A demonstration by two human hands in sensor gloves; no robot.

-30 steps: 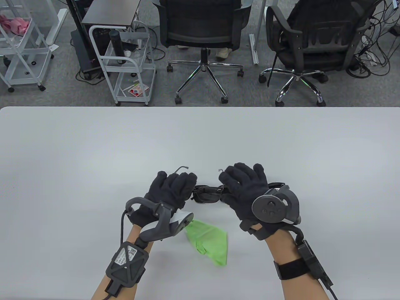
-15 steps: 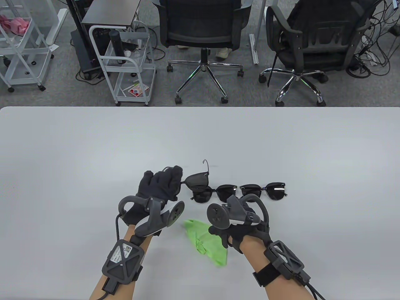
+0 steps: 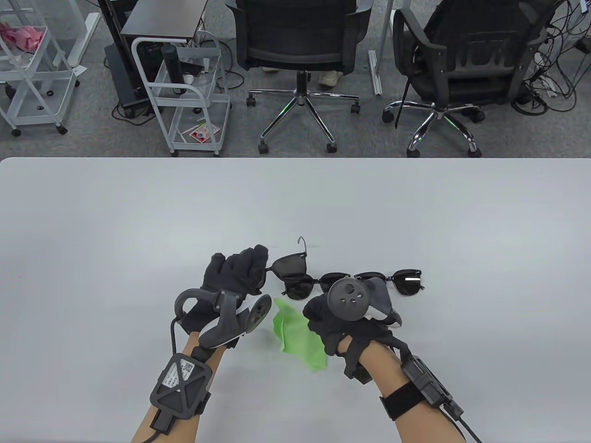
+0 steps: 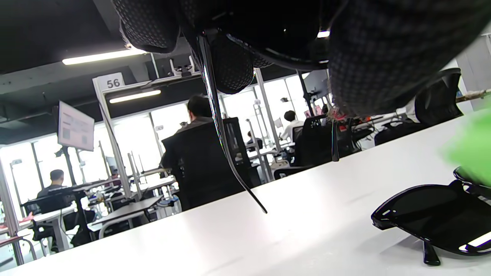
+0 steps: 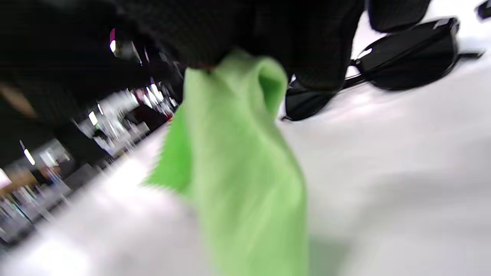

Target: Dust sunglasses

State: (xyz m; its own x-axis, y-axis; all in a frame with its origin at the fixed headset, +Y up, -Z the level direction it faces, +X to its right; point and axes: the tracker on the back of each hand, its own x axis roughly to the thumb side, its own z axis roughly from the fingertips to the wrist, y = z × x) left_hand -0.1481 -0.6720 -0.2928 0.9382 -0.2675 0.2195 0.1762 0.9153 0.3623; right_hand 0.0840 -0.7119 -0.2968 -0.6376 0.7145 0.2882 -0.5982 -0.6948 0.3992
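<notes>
My left hand [image 3: 258, 267] holds one pair of black sunglasses [image 3: 291, 266] by its left end, raised and tilted, one temple tip pointing up. In the left wrist view that pair's temple [image 4: 218, 115] hangs down from my fingers [image 4: 230, 73]. My right hand [image 3: 321, 320] grips a green cloth [image 3: 300, 334] by its top and holds it off the table, just below the sunglasses. The cloth hangs from my fingers [image 5: 307, 57] in the right wrist view [image 5: 245, 172]. Two more black pairs lie on the table: one in the middle [image 3: 300, 287], one on the right [image 3: 406, 282].
The white table [image 3: 138, 221] stretches wide on all sides of my hands. Beyond its far edge stand two black office chairs [image 3: 300, 41], a white cart [image 3: 184, 97] and cables on the floor.
My left hand lifted one pair away from the other two. My right hand drew back from the sunglasses, took the green cloth and raised it off the table, up and to the left.
</notes>
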